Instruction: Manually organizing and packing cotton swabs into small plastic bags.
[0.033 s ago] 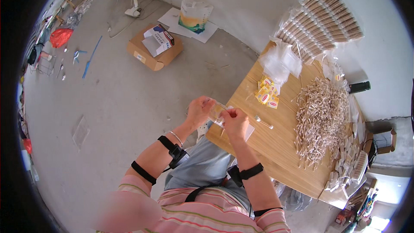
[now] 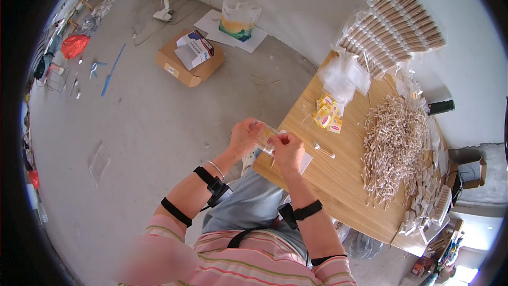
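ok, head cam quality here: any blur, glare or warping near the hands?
Head view: both hands, left hand and right hand, and the clear packet between them are sharp and evenly lit; the wooden table edges bow from fisheye; black vignette rings the frame; bright blown-out patch at lower right; blurred patch at lower left.

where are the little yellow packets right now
In the head view the yellow packets lie on the wooden table, up and right of the hands, between the clear bags and the stick pile.
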A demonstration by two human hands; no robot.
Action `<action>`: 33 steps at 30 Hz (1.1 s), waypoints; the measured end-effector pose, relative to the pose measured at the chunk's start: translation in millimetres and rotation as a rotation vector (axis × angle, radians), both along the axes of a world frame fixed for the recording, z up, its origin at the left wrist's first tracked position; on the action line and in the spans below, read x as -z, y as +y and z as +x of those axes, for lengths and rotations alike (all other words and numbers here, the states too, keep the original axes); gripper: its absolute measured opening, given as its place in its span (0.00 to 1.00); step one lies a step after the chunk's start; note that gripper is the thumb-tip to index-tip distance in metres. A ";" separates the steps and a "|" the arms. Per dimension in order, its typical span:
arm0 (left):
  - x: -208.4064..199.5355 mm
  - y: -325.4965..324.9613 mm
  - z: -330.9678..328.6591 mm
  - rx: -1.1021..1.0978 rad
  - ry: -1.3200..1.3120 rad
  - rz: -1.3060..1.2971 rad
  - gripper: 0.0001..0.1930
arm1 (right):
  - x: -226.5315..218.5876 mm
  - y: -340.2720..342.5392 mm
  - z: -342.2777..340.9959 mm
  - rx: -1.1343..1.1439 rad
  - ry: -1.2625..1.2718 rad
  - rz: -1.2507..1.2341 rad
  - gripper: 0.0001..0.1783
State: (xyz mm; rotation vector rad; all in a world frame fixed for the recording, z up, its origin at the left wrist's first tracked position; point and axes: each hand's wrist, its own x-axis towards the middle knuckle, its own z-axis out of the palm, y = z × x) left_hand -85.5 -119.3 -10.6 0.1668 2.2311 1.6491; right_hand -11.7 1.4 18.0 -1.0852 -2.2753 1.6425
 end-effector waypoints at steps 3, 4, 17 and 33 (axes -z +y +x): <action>2.1 -2.8 -1.1 -0.009 -0.032 -0.001 0.14 | -5.0 -3.5 -1.8 -0.020 -0.017 0.015 0.07; 3.9 -4.2 -1.3 -0.007 -0.041 0.006 0.14 | -7.1 -3.8 -2.1 -0.031 -0.024 -0.022 0.07; 25.6 -5.6 -5.6 0.028 -0.079 0.027 0.12 | -10.1 -7.0 5.2 -0.054 -0.035 0.224 0.05; -33.5 109.0 81.3 0.698 0.937 -0.115 0.15 | 20.0 115.1 130.9 0.200 0.227 0.738 0.09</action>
